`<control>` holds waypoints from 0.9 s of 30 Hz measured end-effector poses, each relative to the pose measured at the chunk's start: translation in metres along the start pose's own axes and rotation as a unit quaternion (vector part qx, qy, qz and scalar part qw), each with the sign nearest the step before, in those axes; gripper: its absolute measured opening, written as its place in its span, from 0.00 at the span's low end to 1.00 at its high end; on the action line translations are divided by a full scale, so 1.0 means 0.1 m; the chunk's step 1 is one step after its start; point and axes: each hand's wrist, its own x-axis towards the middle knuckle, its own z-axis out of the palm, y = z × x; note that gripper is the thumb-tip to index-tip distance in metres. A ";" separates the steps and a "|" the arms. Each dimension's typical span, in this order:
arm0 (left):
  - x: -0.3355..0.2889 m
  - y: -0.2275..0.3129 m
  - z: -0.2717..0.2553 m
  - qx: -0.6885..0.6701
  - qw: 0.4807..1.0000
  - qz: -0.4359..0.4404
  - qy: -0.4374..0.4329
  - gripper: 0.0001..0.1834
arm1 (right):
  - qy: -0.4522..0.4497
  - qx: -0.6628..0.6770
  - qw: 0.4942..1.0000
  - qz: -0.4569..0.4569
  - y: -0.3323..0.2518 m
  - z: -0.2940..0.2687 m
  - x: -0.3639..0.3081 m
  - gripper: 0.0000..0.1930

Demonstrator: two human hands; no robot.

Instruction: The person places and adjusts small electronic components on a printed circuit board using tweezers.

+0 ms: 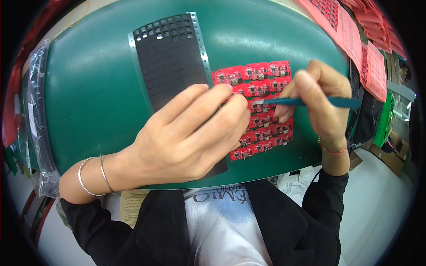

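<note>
Red rectangular PCB panel [268, 120], gridded & speckled black, lies flat on glossy green tabletop [97, 80]. My R hand [328, 119] pinches slim blue tweezers [286, 101] over it; L hand [188, 137] curled at panel's L edge, can't tell if gripping. Pink sheets [377, 75] far R.

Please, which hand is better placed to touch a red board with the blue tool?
Probably the right hand: it holds the blue tool, whose tip is over the red boards.
</note>
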 end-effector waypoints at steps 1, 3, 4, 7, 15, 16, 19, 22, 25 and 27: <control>0.00 -0.01 -0.03 -0.021 0.999 -0.030 0.019 0.23 | 0.010 0.006 1.000 0.002 -0.07 0.04 0.09 0.13; -0.02 -0.08 -0.15 0.034 0.998 -0.058 0.016 0.24 | -0.011 -0.092 0.994 -0.051 -0.16 0.17 0.32 0.15; -0.04 -0.12 -0.16 0.054 0.996 -0.071 0.015 0.23 | -0.016 -0.083 0.994 -0.067 -0.15 0.26 0.44 0.15; -0.07 -0.17 -0.19 0.089 0.989 -0.117 -0.011 0.23 | -0.020 -0.076 0.994 -0.076 -0.13 0.48 0.82 0.14; -0.13 -0.25 -0.15 0.107 0.987 -0.119 0.001 0.19 | -0.073 -0.023 0.996 -0.049 0.11 0.66 1.21 0.13; -0.13 -0.26 -0.15 0.115 0.987 -0.111 0.000 0.19 | -0.073 -0.025 0.995 -0.066 0.12 0.67 1.21 0.13; -0.14 -0.27 -0.16 0.127 0.987 -0.102 -0.005 0.19 | -0.078 -0.021 0.994 -0.074 0.10 0.68 1.22 0.13; -0.15 -0.27 -0.14 0.125 0.987 -0.105 0.000 0.19 | -0.058 -0.046 0.996 -0.058 0.12 0.67 1.22 0.13; -0.14 -0.27 -0.13 0.130 0.986 -0.100 0.001 0.19 | -0.057 -0.051 0.995 -0.066 0.14 0.65 1.21 0.14; -0.13 -0.26 -0.12 0.130 0.986 -0.103 0.002 0.19 | -0.056 -0.051 0.994 -0.077 0.15 0.65 1.21 0.13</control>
